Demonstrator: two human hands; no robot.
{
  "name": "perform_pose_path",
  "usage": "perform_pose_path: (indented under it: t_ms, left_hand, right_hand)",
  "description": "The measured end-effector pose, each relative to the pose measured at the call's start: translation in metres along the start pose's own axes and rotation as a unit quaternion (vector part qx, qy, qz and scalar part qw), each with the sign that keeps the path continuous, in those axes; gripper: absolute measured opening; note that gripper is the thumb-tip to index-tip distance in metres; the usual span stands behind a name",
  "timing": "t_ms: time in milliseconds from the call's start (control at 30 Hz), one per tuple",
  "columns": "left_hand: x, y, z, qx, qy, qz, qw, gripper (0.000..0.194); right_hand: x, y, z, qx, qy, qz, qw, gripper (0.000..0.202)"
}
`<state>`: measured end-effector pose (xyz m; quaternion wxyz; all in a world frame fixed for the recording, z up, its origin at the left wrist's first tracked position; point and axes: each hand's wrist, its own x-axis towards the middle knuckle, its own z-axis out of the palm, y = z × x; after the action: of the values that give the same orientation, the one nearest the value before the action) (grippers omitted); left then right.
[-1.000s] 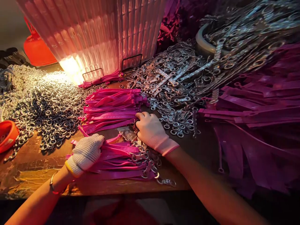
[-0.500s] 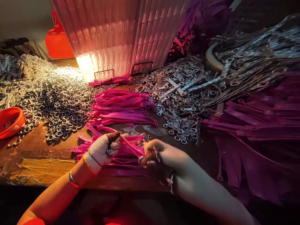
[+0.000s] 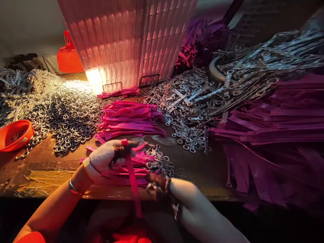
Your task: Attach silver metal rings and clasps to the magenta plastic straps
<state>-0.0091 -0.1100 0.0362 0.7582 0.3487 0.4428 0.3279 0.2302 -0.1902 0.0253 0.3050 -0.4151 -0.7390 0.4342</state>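
My left hand [image 3: 102, 158], in a pale knitted glove with dark wrapping on the fingers, pinches a pink strap [image 3: 133, 182] near its upper end. The strap's free end hangs down past the table edge. To its right, my right hand [image 3: 181, 194] is closed, its fingers wrapped in something dark and smeared by motion. Small shiny metal pieces [image 3: 152, 187] show at its fingertips; their exact kind is unclear. Under and behind both hands lie more pink straps [image 3: 143, 158], with metal rings and clasps [image 3: 160, 162] at their right ends.
Behind the hands is a stack of pink straps [image 3: 129, 116]. Loose metal rings [image 3: 73, 118] are heaped left, with an orange dish [image 3: 16, 136]. Chain pieces [image 3: 187, 101] and purple-pink straps [image 3: 265, 131] cover the right. A ribbed translucent panel [image 3: 121, 44] and red lamp [image 3: 69, 57] stand behind.
My right hand has come off the strap and moved down and toward me. The strap, earlier stretched between both hands, now hangs from my left hand. The view has shifted slightly.
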Motion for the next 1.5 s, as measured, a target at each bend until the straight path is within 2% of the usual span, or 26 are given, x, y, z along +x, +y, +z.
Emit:
perform_pose_path:
  t_ms: [67, 100, 200, 300, 400, 500, 567, 633, 700, 800, 867, 967, 1033, 1200, 1267, 1400, 1433, 1500]
  left_hand:
    - [-0.009, -0.007, 0.012, 0.103, -0.030, 0.003, 0.994, 0.029]
    - [-0.013, -0.011, 0.017, 0.147, -0.027, 0.015, 0.989, 0.031]
    - [-0.020, -0.019, 0.030, 0.233, 0.031, 0.058, 0.970, 0.048]
    - [-0.020, -0.022, 0.035, 0.248, 0.081, 0.065, 0.963, 0.051]
    - [-0.015, -0.022, 0.034, 0.244, 0.086, 0.065, 0.964, 0.050]
    - [-0.012, -0.021, 0.031, 0.266, 0.067, 0.076, 0.959, 0.049]
    - [-0.011, -0.021, 0.028, 0.263, 0.052, 0.046, 0.962, 0.048]
    - [-0.010, -0.023, 0.024, 0.267, 0.036, 0.015, 0.963, 0.048]
    - [-0.010, -0.026, 0.020, 0.307, 0.028, 0.050, 0.950, 0.043]
    - [-0.008, -0.035, 0.013, 0.389, 0.013, 0.155, 0.908, 0.025]
    - [-0.006, -0.043, 0.010, 0.427, 0.006, 0.187, 0.885, 0.018]
    - [-0.001, -0.051, 0.009, 0.465, 0.020, 0.192, 0.864, 0.017]
    - [0.001, -0.052, 0.010, 0.456, 0.019, 0.174, 0.872, 0.016]
    - [0.004, -0.050, 0.016, 0.332, -0.030, 0.091, 0.938, 0.032]
    - [0.005, -0.056, 0.016, 0.333, -0.031, 0.098, 0.937, 0.029]
    - [0.008, -0.068, 0.013, 0.404, -0.056, 0.151, 0.900, 0.006]
    - [0.008, -0.068, 0.013, 0.402, -0.062, 0.146, 0.902, 0.006]
    - [0.007, -0.064, 0.013, 0.362, -0.061, 0.102, 0.924, 0.016]
  right_hand:
    - [0.018, -0.002, -0.008, -0.064, 0.021, -0.020, 0.998, 0.022]
    - [0.028, -0.002, -0.009, -0.107, 0.035, -0.034, 0.993, 0.022]
    - [0.052, 0.000, -0.005, -0.242, 0.072, -0.060, 0.966, 0.020]
    - [0.061, 0.002, 0.004, -0.336, 0.056, -0.053, 0.939, 0.019]
    - [0.059, 0.003, 0.012, -0.399, 0.042, -0.059, 0.914, 0.016]
    - [0.055, 0.008, 0.018, -0.467, 0.081, -0.117, 0.873, 0.013]
    - [0.053, 0.012, 0.021, -0.500, 0.125, -0.165, 0.841, 0.016]
    - [0.053, 0.017, 0.023, -0.506, 0.152, -0.191, 0.827, 0.019]
    - [0.053, 0.021, 0.024, -0.484, 0.146, -0.185, 0.843, 0.018]
    - [0.054, 0.025, 0.025, -0.455, 0.126, -0.157, 0.867, 0.016]
    - [0.054, 0.026, 0.026, -0.473, 0.128, -0.158, 0.857, 0.017]
    - [0.054, 0.027, 0.028, -0.508, 0.134, -0.167, 0.834, 0.023]
    - [0.053, 0.028, 0.029, -0.511, 0.138, -0.162, 0.833, 0.023]
    - [0.051, 0.030, 0.026, -0.521, 0.130, -0.177, 0.825, 0.023]
    - [0.051, 0.032, 0.024, -0.511, 0.121, -0.189, 0.830, 0.021]
    - [0.049, 0.037, 0.026, -0.482, 0.117, -0.162, 0.853, 0.020]
    - [0.048, 0.038, 0.027, -0.476, 0.123, -0.147, 0.858, 0.021]
    - [0.046, 0.038, 0.027, -0.451, 0.128, -0.117, 0.876, 0.023]
